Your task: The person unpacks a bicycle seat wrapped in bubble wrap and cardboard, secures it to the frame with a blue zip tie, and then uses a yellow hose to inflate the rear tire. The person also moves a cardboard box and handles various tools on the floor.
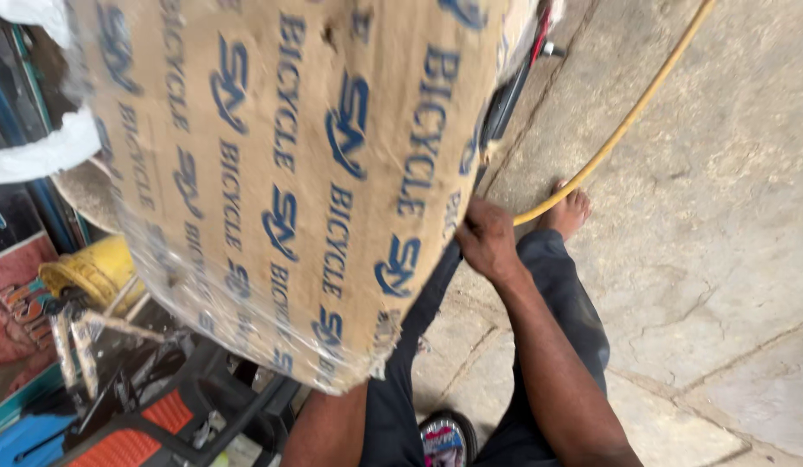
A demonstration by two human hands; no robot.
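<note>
A large brown cardboard wrap (289,164) with blue printing, covered in clear plastic film, fills the upper left of the head view. My right hand (485,238) is closed on its right edge, where the wrap meets a dark bicycle part. My left forearm (328,428) rises from below and disappears under the wrap, so my left hand is hidden. My legs in dark trousers (557,303) and a bare foot (567,212) show beneath.
A yellow hose (630,117) runs across the cracked concrete floor (721,259) toward my foot. At the left stand a yellow bucket (90,272), an orange and black frame (150,424) and cluttered parts. A patterned sandal (444,441) lies at the bottom.
</note>
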